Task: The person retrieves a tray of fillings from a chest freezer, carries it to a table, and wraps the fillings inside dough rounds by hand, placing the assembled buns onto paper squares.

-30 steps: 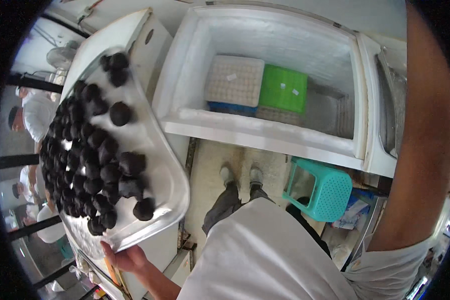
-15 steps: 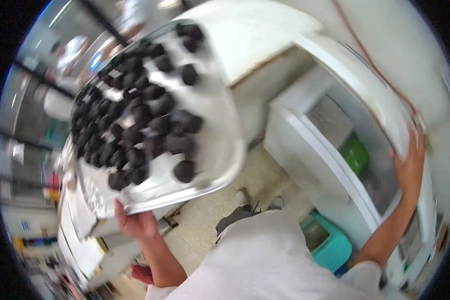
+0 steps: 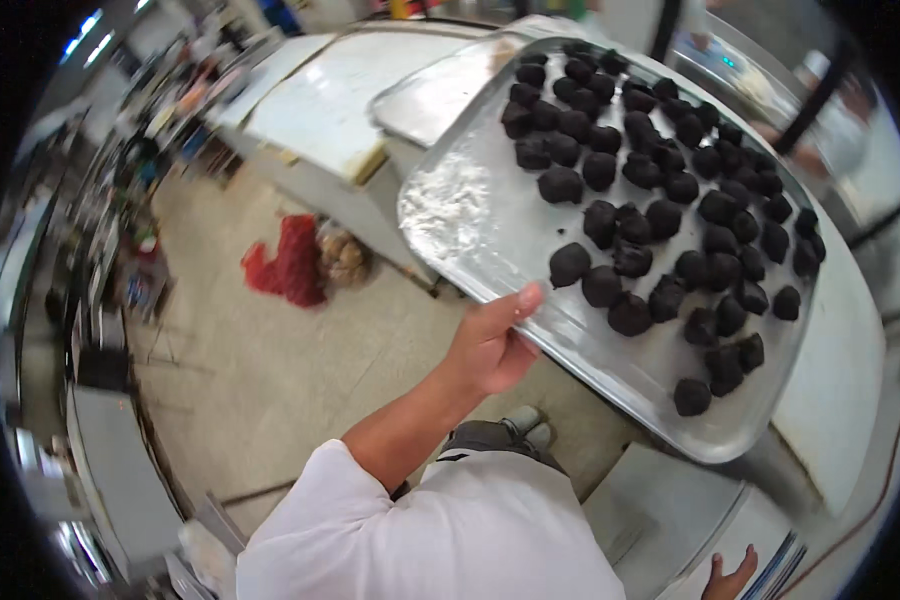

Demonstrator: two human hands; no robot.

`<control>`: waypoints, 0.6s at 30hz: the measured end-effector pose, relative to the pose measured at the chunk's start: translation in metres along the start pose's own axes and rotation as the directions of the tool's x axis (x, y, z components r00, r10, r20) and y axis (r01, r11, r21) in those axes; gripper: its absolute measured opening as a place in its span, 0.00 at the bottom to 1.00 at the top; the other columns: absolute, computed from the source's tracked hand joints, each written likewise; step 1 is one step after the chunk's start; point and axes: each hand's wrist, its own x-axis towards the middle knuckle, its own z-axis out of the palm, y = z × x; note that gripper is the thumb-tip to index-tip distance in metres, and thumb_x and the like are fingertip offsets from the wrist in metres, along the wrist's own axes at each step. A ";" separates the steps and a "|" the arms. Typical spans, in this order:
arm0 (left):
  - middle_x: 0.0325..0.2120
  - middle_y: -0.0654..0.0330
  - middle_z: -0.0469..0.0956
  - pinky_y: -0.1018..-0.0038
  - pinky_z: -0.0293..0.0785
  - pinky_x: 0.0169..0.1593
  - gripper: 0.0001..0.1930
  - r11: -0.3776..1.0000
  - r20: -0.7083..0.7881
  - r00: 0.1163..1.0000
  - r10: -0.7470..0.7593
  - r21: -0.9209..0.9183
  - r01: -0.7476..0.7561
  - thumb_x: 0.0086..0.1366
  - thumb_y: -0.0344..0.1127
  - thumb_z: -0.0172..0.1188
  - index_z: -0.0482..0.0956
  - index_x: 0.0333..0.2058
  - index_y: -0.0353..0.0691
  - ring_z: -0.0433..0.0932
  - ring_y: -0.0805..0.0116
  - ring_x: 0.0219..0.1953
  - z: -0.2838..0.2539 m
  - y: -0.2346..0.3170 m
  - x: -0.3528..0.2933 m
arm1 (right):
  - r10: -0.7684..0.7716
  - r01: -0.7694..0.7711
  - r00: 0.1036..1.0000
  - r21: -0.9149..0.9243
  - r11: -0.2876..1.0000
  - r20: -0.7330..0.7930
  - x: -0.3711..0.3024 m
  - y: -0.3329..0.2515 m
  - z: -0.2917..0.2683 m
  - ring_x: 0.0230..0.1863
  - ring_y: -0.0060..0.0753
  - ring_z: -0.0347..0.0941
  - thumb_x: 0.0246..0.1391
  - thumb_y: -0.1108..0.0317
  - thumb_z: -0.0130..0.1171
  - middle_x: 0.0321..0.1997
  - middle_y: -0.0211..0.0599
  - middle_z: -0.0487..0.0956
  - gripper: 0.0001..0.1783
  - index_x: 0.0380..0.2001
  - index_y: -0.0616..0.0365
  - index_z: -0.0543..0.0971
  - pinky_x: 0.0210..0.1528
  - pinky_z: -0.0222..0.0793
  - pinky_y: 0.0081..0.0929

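Note:
A large metal tray (image 3: 610, 365) bears many round dark balls (image 3: 660, 215), and a patch of white powder (image 3: 448, 212) lies at its left end. My left hand (image 3: 498, 335) grips the tray's near rim, thumb on top and fingers underneath. The tray is held out in front of me, above a white worktop (image 3: 835, 375). At the lower right edge my right hand (image 3: 732, 577) shows only in part; its fingers are apart, with nothing in them. Next to it is a pale cabinet or freezer surface (image 3: 660, 505).
Beyond the tray runs a white counter (image 3: 315, 105) with another metal tray (image 3: 445, 85). On the floor to the left lie a red mesh bag (image 3: 300, 262) and a bag of brownish things (image 3: 342, 257). People (image 3: 835, 120) stand behind the dark bars at upper right.
My view has turned left, and the tray now shows right of centre. My right hand has come off the freezer's edge. My left hand keeps its hold on the tray.

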 end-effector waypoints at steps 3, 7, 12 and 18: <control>0.44 0.58 0.77 0.65 0.73 0.53 0.19 0.998 0.020 0.998 0.053 -0.042 -0.052 0.62 0.33 0.60 0.69 0.51 0.37 0.77 0.64 0.46 0.009 -0.003 -0.035 | -0.387 0.402 0.916 0.222 0.889 -0.110 0.045 -0.045 -0.054 0.49 0.53 0.72 0.52 0.56 0.66 0.50 0.52 0.77 0.28 0.48 0.67 0.75 0.57 0.65 0.42; 0.50 0.54 0.74 0.57 0.72 0.56 0.26 0.954 -0.002 0.955 0.298 -0.033 -0.298 0.62 0.37 0.62 0.66 0.56 0.37 0.75 0.57 0.52 0.020 -0.033 -0.016 | -0.609 0.552 0.783 0.595 0.584 -0.129 0.162 -0.128 -0.071 0.48 0.45 0.74 0.57 0.59 0.60 0.43 0.48 0.80 0.19 0.42 0.66 0.80 0.50 0.70 0.40; 0.49 0.57 0.74 0.59 0.72 0.56 0.26 0.899 -0.086 0.897 0.433 -0.028 -0.436 0.61 0.35 0.62 0.65 0.57 0.41 0.75 0.61 0.51 0.038 -0.072 0.026 | -0.862 0.686 0.438 0.715 0.136 -0.257 0.289 -0.185 -0.041 0.33 0.38 0.73 0.59 0.57 0.59 0.29 0.38 0.78 0.18 0.29 0.64 0.79 0.38 0.69 0.31; 0.48 0.60 0.74 0.62 0.72 0.54 0.27 0.803 -0.176 0.785 0.594 0.061 -0.593 0.59 0.33 0.63 0.65 0.57 0.42 0.74 0.64 0.51 0.048 -0.121 0.039 | -0.963 0.553 0.246 0.832 0.044 -0.113 0.405 -0.238 0.034 0.39 0.35 0.72 0.51 0.67 0.61 0.38 0.39 0.77 0.11 0.38 0.58 0.78 0.45 0.66 0.31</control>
